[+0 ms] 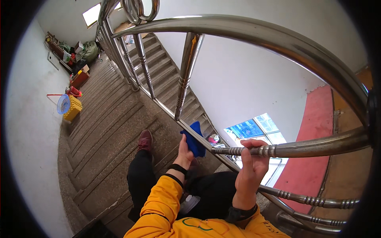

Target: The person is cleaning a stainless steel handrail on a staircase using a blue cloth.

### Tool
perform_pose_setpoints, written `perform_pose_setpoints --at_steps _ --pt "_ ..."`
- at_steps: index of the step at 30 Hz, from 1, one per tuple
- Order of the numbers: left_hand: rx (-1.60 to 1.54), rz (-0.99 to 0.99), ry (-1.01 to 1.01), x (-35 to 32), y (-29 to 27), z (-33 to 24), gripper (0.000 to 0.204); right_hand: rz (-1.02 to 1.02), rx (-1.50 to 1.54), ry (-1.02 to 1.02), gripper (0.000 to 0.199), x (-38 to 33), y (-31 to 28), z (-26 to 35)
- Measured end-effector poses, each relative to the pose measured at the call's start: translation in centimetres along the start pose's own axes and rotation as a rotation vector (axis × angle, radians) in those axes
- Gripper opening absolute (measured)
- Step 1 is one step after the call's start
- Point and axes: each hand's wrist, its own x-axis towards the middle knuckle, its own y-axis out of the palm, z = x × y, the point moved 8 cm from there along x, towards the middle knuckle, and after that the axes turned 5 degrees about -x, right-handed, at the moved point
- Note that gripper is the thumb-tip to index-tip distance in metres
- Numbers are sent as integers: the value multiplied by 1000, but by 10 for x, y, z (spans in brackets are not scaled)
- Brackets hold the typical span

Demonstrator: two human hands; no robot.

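Wiping seems to be the step going on: the left hand (185,150) is pinching a blue cloth (194,139) against the slanted bottom rail (166,111), while the right hand (252,158) is wrapping tight around a steel baluster (301,148). Next probably needs sliding along.
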Motion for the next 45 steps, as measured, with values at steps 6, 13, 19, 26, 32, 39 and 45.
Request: perform_pose_setpoints --at_steps 6,13,19,26,32,39,45 --pt "-80 -24 134 27 -14 -43 51 44 -21 -9 14 -2 4 1" --pt "-70 -107 212 32 -4 -63 48 33 -23 -36 10 1 2 0" --pt "31 29 -33 -10 9 19 49 79 -57 -37 10 2 0 -4" --pt "5 -20 -38 -10 7 8 50 47 -45 -23 10 1 4 0" --pt "379 -227 520 -8 25 -59 31 43 -30 23 11 1 0 -3" --pt "1730 -377 1202 -58 82 -70 47 18 9 -11 12 0 1 -2" --pt "1975 -127 1288 -61 125 -44 42 18 -19 -7 12 -1 -2 -2"
